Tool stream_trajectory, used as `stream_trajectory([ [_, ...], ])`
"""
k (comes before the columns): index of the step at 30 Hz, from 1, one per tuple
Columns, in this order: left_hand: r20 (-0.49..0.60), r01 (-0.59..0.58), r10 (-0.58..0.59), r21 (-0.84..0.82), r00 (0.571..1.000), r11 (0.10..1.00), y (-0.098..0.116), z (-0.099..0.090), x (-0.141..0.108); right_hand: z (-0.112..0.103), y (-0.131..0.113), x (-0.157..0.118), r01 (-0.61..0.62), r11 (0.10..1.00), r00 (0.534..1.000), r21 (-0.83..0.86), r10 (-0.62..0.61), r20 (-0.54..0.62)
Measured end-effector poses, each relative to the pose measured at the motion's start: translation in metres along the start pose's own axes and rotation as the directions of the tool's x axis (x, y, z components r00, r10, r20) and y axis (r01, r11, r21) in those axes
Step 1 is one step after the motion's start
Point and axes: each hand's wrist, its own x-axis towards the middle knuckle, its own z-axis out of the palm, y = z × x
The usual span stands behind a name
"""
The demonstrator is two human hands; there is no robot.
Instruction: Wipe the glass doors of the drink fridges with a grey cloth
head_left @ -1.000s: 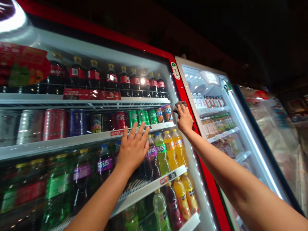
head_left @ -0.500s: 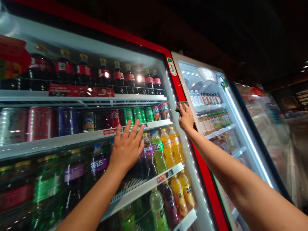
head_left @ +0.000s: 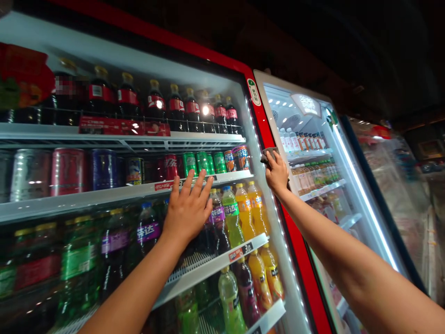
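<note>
My left hand point(head_left: 189, 211) lies flat with fingers spread against the glass door point(head_left: 222, 83) of a drinks fridge, over the middle shelf of cans. With bent fingers, my right hand point(head_left: 277, 172) presses a dark grey cloth point(head_left: 269, 154) onto the red door frame point(head_left: 263, 127). Part of the cloth is hidden under the fingers. Behind the glass stand cola bottles point(head_left: 176, 109) on the top shelf, green cans point(head_left: 202, 162) below them, and yellow and orange soda bottles point(head_left: 245, 211) further down.
A second lit fridge point(head_left: 306, 144) with a pale frame stands close on the right. Beyond it is another cabinet point(head_left: 385, 185) with a translucent cover. A red sticker point(head_left: 24, 76) is on the glass at upper left.
The whole view has shifted slightly, so the fridges appear a little further right. Both hands keep nearly the same places on the door, the right one still with the cloth.
</note>
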Motion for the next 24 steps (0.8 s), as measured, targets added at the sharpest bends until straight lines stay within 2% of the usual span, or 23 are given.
stream_trajectory([
  [4,0.0,0.003,-0.003,0.011,1.0,1.0,0.0,0.001,-0.001,0.008,-0.01,0.046,0.004,1.0,1.0,-0.004,-0.004,0.015],
  [6,0.006,0.005,-0.005,0.011,1.0,1.0,0.001,0.001,-0.001,0.009,-0.012,0.056,0.01,1.0,0.999,-0.014,-0.009,0.041],
  [8,0.014,0.009,-0.009,0.003,1.0,1.0,0.001,0.001,-0.001,0.006,-0.006,0.046,0.039,0.999,0.998,-0.009,-0.038,0.048],
  [13,0.03,0.025,-0.024,-0.016,0.999,1.0,0.002,0.002,-0.002,-0.008,0.021,-0.016,0.15,0.988,0.989,0.048,-0.15,0.008],
  [15,0.028,0.023,-0.023,-0.004,0.999,1.0,0.001,0.003,-0.003,-0.006,0.021,-0.019,0.153,0.987,0.988,0.058,-0.152,-0.017],
  [17,0.019,0.021,-0.021,0.012,1.0,1.0,0.001,0.005,-0.004,0.0,0.007,-0.004,0.122,0.991,0.992,0.056,-0.12,-0.045],
  [20,0.002,0.019,-0.019,0.021,1.0,1.0,0.002,0.006,-0.006,0.011,-0.031,0.021,0.073,0.996,0.996,0.053,-0.07,-0.063],
  [22,0.002,0.018,-0.018,0.013,1.0,1.0,0.003,0.005,-0.007,0.013,-0.053,0.021,0.094,0.993,0.995,0.07,-0.091,-0.044],
  [24,0.018,0.02,-0.02,0.007,1.0,1.0,0.004,0.004,-0.007,0.008,-0.061,0.005,0.182,0.978,0.983,0.104,-0.182,-0.012],
])
